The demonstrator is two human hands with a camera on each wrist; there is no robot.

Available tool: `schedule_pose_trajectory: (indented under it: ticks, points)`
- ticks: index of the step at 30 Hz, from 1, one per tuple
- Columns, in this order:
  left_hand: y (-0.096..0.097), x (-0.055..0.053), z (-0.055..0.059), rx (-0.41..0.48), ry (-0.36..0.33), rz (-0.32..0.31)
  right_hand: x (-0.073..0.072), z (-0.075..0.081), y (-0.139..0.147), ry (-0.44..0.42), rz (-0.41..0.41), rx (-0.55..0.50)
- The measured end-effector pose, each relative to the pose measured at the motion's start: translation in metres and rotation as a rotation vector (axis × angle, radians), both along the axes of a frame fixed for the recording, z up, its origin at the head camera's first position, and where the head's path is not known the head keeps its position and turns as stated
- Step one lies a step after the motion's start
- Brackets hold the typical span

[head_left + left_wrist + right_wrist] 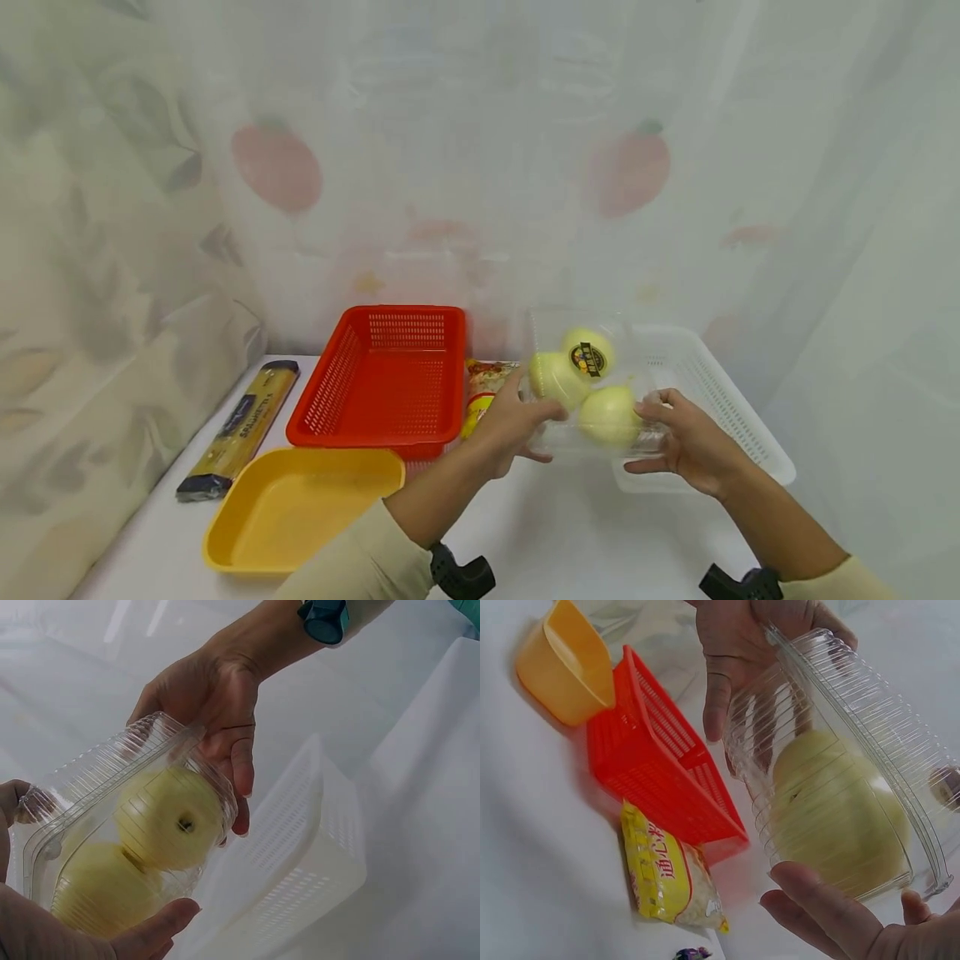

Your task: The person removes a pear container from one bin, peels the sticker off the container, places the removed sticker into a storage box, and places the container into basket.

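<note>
Both hands hold up a clear plastic clamshell box with several pale yellow-green apples inside. One apple carries a round black and gold sticker. My left hand grips the box's left end, thumb on the near side. At the opposite end my right hand grips it, fingers round the edge. The lid looks closed in the left wrist view, where an apple shows through the ribbed plastic. Behind and below the box stands a white perforated basket, partly hidden by it.
Left of the hands stands a red basket, with a yellow basin in front. A spaghetti packet lies at the table's left edge. Beside the red basket lies a yellow packet of pasta. A printed curtain hangs behind.
</note>
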State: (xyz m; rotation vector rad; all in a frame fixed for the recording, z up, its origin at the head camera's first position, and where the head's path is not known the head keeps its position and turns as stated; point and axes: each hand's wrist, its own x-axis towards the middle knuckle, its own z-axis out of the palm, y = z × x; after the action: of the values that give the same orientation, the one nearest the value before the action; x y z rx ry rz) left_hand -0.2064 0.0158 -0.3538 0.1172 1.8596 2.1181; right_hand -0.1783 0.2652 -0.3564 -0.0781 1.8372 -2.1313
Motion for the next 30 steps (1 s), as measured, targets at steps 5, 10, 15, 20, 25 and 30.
schedule_pose_trajectory:
  ticks: [5,10,15,20,25,30]
  points:
    - [-0.01,0.006,0.002,0.003,0.01,0.02,0.002,0.0,-0.009,0.003,-0.011,0.011]
    - [-0.018,0.012,0.0,0.005,0.01,0.018,0.005,-0.003,-0.017,0.0,0.004,0.015]
    - [-0.025,0.018,-0.004,0.004,0.01,0.02,0.01,-0.006,-0.023,0.002,0.008,0.027]
    - [-0.032,0.026,-0.011,0.016,0.006,0.028,0.017,-0.01,-0.029,0.021,0.02,0.043]
    - [-0.038,0.033,-0.02,0.042,-0.008,0.03,0.022,-0.017,-0.034,0.02,0.033,0.058]
    - [-0.043,0.038,-0.03,0.041,-0.025,0.068,0.025,-0.026,-0.039,0.017,0.035,0.071]
